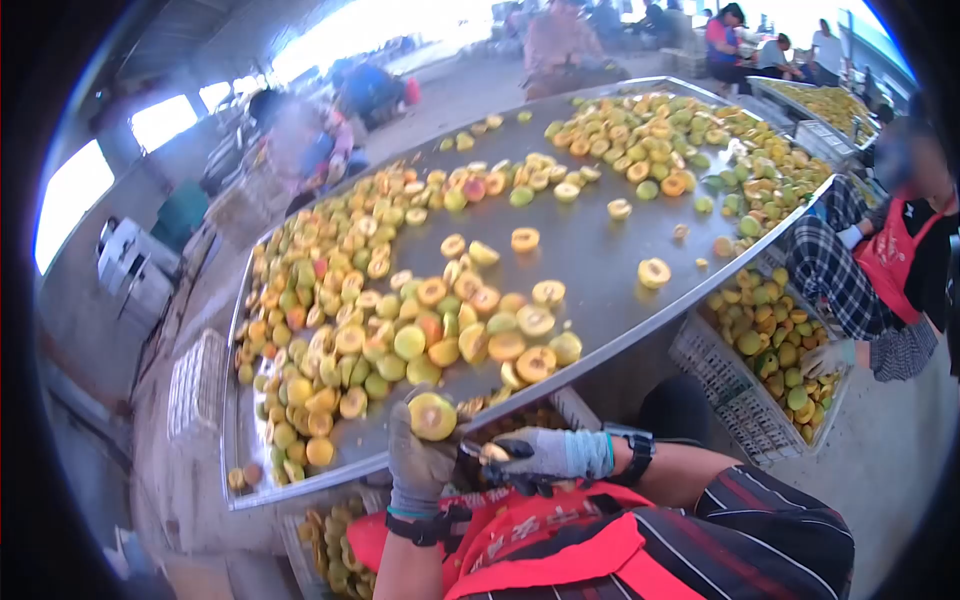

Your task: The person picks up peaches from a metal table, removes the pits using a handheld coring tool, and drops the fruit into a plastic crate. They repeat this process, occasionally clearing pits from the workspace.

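At the near edge of the tabletop (600,262), the left hand (420,468) had its grip closed around a halved fruit (432,415). Just beside it, the right hand (548,455) had its grip curled shut, its contents too blurred to tell. Farther across the tabletop lay heaped fruit halves (400,330).

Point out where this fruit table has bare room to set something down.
The grey metal table is bare mid-right, between the near heap of yellow-orange halved fruits and the far band of halves. The left side is crowded.
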Demonstrator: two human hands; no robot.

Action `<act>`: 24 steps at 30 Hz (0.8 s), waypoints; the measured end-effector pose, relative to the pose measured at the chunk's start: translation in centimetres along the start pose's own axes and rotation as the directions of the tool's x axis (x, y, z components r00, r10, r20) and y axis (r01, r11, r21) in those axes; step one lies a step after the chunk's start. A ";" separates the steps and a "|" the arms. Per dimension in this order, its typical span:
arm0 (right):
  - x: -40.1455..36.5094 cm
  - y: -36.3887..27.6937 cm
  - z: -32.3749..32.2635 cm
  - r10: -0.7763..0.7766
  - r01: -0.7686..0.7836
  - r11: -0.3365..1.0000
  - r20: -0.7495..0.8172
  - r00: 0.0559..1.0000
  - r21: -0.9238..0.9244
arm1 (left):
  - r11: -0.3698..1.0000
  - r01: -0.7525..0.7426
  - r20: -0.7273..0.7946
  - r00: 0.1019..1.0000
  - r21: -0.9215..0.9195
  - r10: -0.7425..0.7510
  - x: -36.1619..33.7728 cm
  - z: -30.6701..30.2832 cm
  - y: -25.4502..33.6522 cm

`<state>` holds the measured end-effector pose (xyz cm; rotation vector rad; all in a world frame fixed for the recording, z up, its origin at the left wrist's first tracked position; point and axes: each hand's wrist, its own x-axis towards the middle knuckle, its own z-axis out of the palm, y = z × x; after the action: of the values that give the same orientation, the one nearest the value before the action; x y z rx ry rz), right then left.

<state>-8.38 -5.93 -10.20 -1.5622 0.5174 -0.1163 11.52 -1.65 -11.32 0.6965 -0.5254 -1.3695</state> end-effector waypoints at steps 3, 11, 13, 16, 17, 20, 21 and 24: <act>2.4 2.9 1.2 -0.377 0.149 0.613 -0.122 0.918 -0.776 | 0.980 0.016 -0.024 0.999 -0.197 -0.021 -1.6 -1.2 0.1; 2.6 -1.6 1.2 -0.140 0.120 0.984 -0.162 0.977 -0.128 | 0.975 -0.160 0.032 0.985 -0.153 0.167 -2.0 0.0 0.7; 2.6 -2.6 1.5 -0.104 0.079 0.987 -0.181 0.978 -0.138 | 0.975 -0.175 0.094 0.978 -0.139 0.189 -2.3 0.3 0.7; 3.5 -1.5 1.7 -0.216 0.129 0.942 -0.267 0.939 -0.309 | 0.973 -0.170 0.035 0.983 -0.154 0.177 -2.2 0.4 0.5; 3.9 -0.9 1.8 -0.277 0.174 0.929 -0.299 0.913 -0.327 | 0.973 -0.170 0.040 0.983 -0.156 0.178 -2.1 0.6 0.4; 3.8 -1.0 2.3 -0.309 0.191 0.917 -0.320 0.896 -0.350 | 0.974 -0.221 0.048 0.973 -0.054 0.224 -2.3 1.1 0.0; 3.7 -1.6 2.4 -0.288 0.168 0.917 -0.312 0.905 -0.361 | 0.968 -0.249 -0.011 0.968 -0.005 0.249 -2.5 1.2 -0.3; 4.0 -0.6 2.7 -0.435 0.242 0.832 -0.317 0.843 -0.499 | 0.938 -0.310 -0.112 0.938 0.157 0.329 -1.8 2.0 -0.6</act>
<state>-3.65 -5.06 -10.75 -2.0896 0.6164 -0.6724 9.38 -0.15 -10.26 0.7730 -0.5988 -0.9798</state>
